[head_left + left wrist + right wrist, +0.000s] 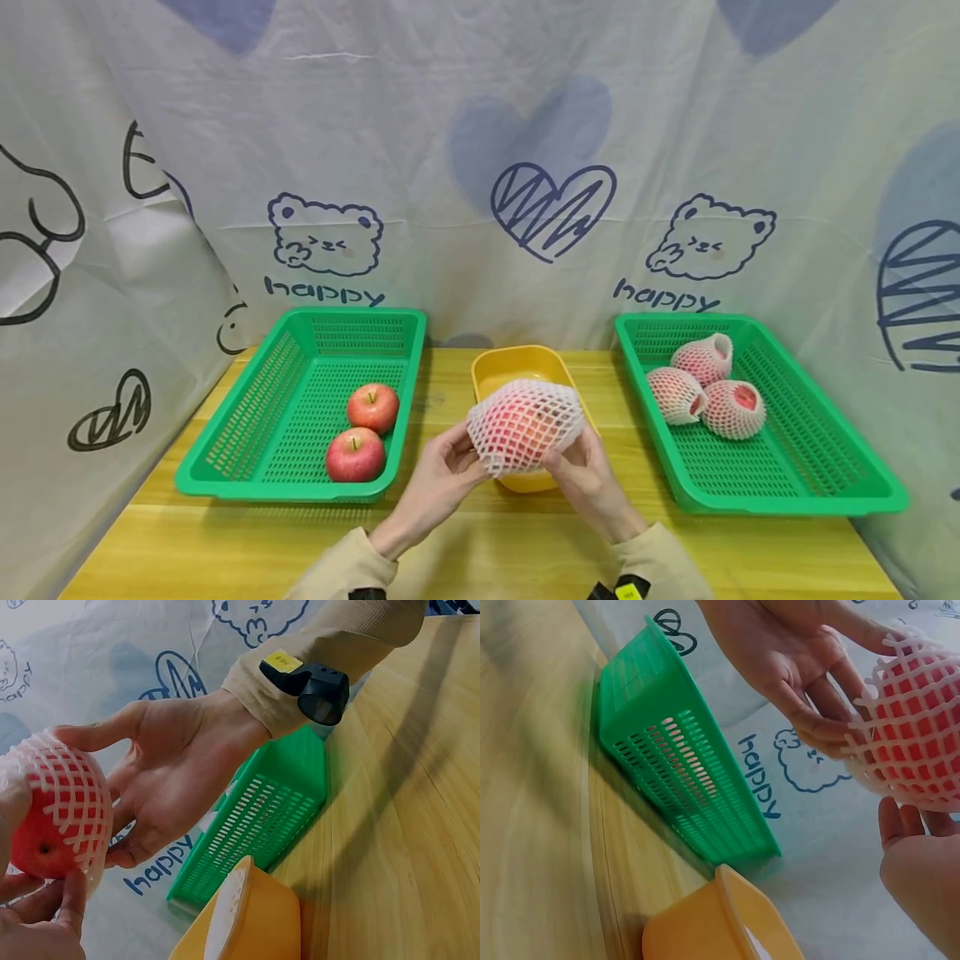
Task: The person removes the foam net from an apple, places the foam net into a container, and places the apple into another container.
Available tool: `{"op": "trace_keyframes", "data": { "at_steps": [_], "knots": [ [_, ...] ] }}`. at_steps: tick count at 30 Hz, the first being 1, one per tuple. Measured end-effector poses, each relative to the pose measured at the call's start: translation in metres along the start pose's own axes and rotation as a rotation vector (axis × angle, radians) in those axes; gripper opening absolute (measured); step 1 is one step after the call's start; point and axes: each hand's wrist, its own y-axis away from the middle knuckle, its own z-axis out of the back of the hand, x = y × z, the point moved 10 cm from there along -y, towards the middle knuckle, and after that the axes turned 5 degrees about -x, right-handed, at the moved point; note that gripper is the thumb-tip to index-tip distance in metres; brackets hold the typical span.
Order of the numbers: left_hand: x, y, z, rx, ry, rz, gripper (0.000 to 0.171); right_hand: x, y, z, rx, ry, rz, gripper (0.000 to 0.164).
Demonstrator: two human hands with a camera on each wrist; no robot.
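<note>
Pinching a red apple (31, 834) in a white foam net (525, 423) from opposite sides, with left hand (444, 473) and right hand (590, 479). Held up between both, above the wooden table (480, 554), near the yellow tub (517, 365).

Free lanes between three obstacles: left basket (281, 417), yellow bin (517, 363), right basket (802, 462).

On the hanging cloth (435, 50) behind the bench (487, 567) I can read the word "happy" (324, 292) twice, written in dark lowercase. One stands just above the back edge of the left green basket (352, 312), beneath a bear drawing (326, 237); the other (666, 295), over the back left corner of the right green basket (682, 318), under a similar bear (711, 237). A yellow label (283, 661) marks the black device (326, 694) on the person's right sleeve (367, 634), its small print too blurred to read.
</note>
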Motion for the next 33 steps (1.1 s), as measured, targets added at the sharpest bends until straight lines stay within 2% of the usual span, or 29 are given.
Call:
{"op": "trace_keyframes", "data": {
  "at_steps": [4,7,9,11,13,15,17,20,22,24,28,33],
  "knots": [
    [0.001,-0.001,0.0,-0.005,0.011,-0.01,0.066,-0.003,0.001,0.001,-0.016,0.065,-0.018,0.051],
    [0.004,-0.002,0.002,-0.026,0.037,0.032,0.071,-0.002,-0.001,0.003,-0.09,0.152,0.002,0.066],
    [0.007,-0.002,0.004,-0.054,0.059,0.064,0.073,0.006,-0.002,0.007,-0.188,0.251,0.074,0.08],
    [0.01,-0.002,0.008,-0.086,0.077,0.099,0.074,0.018,-0.002,0.009,-0.285,0.36,0.193,0.09],
    [0.011,-0.002,0.012,-0.127,0.08,0.113,0.074,0.03,0.0,0.007,-0.359,0.474,0.317,0.086],
    [0.012,-0.002,0.015,-0.161,0.075,0.123,0.073,0.039,0.003,0.003,-0.38,0.564,0.416,0.074],
    [0.012,-0.002,0.017,-0.185,0.068,0.126,0.073,0.046,0.007,-0.001,-0.371,0.65,0.516,0.06],
    [0.01,-0.002,0.018,-0.194,0.058,0.111,0.072,0.056,0.01,-0.007,-0.332,0.726,0.651,0.051],
    [0.009,-0.002,0.018,-0.19,0.049,0.1,0.072,0.061,0.012,-0.01,-0.28,0.736,0.729,0.05],
    [0.007,-0.002,0.017,-0.181,0.036,0.08,0.072,0.063,0.011,-0.014,-0.201,0.704,0.759,0.046],
    [0.005,-0.003,0.016,-0.175,0.018,0.054,0.071,0.061,0.008,-0.017,-0.084,0.674,0.715,0.044],
    [0.004,-0.004,0.017,-0.172,0.017,0.052,0.069,0.053,0.004,-0.016,-0.069,0.747,0.602,0.058]
  ]
}}
